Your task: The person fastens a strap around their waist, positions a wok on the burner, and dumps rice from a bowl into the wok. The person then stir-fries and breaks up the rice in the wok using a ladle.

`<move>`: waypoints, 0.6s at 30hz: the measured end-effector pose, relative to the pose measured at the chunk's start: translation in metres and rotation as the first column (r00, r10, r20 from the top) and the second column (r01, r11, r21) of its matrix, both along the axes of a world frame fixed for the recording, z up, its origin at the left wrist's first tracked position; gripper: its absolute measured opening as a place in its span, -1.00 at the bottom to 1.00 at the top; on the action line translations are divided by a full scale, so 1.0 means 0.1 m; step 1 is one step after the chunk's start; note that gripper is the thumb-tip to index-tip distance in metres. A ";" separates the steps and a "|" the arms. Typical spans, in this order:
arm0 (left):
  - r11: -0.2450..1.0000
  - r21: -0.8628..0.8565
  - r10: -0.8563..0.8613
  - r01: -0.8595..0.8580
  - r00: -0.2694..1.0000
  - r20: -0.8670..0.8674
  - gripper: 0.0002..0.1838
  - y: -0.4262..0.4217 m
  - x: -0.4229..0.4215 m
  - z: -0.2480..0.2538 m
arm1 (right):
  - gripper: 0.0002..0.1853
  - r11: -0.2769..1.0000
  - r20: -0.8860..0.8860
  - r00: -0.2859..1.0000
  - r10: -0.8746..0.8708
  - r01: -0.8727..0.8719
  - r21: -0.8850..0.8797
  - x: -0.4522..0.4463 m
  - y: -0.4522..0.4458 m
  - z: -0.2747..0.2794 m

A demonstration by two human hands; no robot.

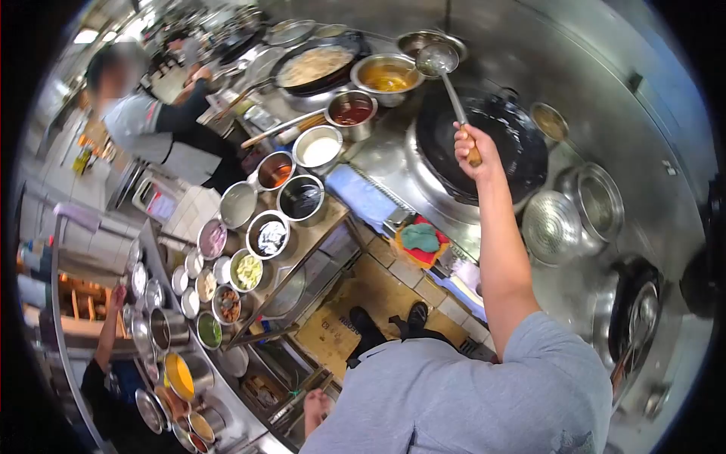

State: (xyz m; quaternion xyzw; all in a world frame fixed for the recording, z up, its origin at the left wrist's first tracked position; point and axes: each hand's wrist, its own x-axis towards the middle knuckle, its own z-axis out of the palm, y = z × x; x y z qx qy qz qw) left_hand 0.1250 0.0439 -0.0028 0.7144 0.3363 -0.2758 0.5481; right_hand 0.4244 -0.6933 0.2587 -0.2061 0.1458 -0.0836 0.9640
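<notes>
My right hand [476, 153] is wrapped round the wooden handle of a metal ladle [454, 98], arm stretched forward. The ladle's bowl is over the front of a metal basin [412, 41] at the back; whether they touch I cannot tell. Below the handle sits a large dark wok [446, 140], its inside wet and shiny, on the steel range. Left of the basin stands a metal bowl of yellow liquid [387, 76]. My left hand [316, 406] hangs low by my waist with its fingers curled, near the counter's drawers; I see nothing in it.
Pots of red sauce [352, 112] and white contents [318, 147] stand left of the wok. Several ingredient containers line the counter, including chopped greens [246, 271]. A perforated pan [552, 227] lies right. A co-worker [162, 121] stands far left; another person's arm [108, 333] reaches in lower left.
</notes>
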 end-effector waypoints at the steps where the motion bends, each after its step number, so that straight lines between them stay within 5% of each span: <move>1: 1.000 -0.027 0.013 -0.014 1.000 -0.024 -0.87 -0.04 0.32 0.08 | -0.88 0.999 0.004 1.000 -0.029 0.029 -0.022 -0.26 0.07 0.01; 2: 0.986 -0.142 0.089 -0.088 0.996 0.002 -0.88 -0.05 0.59 0.08 | -0.88 0.973 -0.065 0.994 -0.090 0.074 -0.218 -0.54 0.20 0.05; 3: 0.996 -0.064 0.059 -0.061 0.998 -0.033 -0.89 -0.07 0.86 0.14 | -0.88 0.908 -0.123 0.980 -0.158 0.095 -0.408 -0.79 0.31 0.11; 4: 1.000 -0.001 -0.016 0.016 0.999 -0.040 -0.87 -0.13 1.11 0.28 | -0.88 0.903 -0.124 0.976 -0.178 0.112 -0.415 -1.00 0.37 0.19; 6: 0.988 0.067 -0.136 0.136 0.991 -0.001 -0.84 -0.14 1.51 0.29 | -0.88 0.647 -0.370 0.890 -0.266 -0.120 -0.753 -1.39 0.39 0.27; 7: 0.984 0.050 -0.169 0.168 0.986 -0.002 -0.83 -0.16 1.67 0.32 | -0.91 0.716 -0.345 0.911 -0.227 -0.084 -0.692 -1.52 0.29 0.26; 9: 0.962 0.132 -0.242 0.240 0.970 0.002 -0.77 -0.28 1.94 0.39 | -0.91 0.968 -0.147 0.983 -0.108 0.070 -0.243 -1.68 0.07 -0.01; 11: 0.954 0.165 -0.253 0.252 0.967 -0.019 -0.76 -0.49 2.10 0.55 | -0.88 0.886 -0.211 0.945 -0.252 0.137 -0.443 -1.63 0.21 -0.19; 12: 0.957 0.158 -0.244 0.244 0.969 -0.019 -0.76 -0.53 2.10 0.54 | -0.80 0.640 -0.390 0.809 -0.439 -0.023 -0.768 -1.56 0.34 -0.22; 15: 0.970 0.088 -0.234 0.227 0.970 0.072 -0.77 -0.53 2.02 0.50 | -0.77 0.474 -0.391 0.705 -0.592 -0.087 -0.876 -1.73 0.42 -0.17; 18: 0.991 -0.001 -0.132 0.132 0.991 0.033 -0.77 -0.47 1.62 0.48 | -0.77 0.865 -0.208 0.905 -0.370 0.255 -0.432 -1.96 0.38 0.07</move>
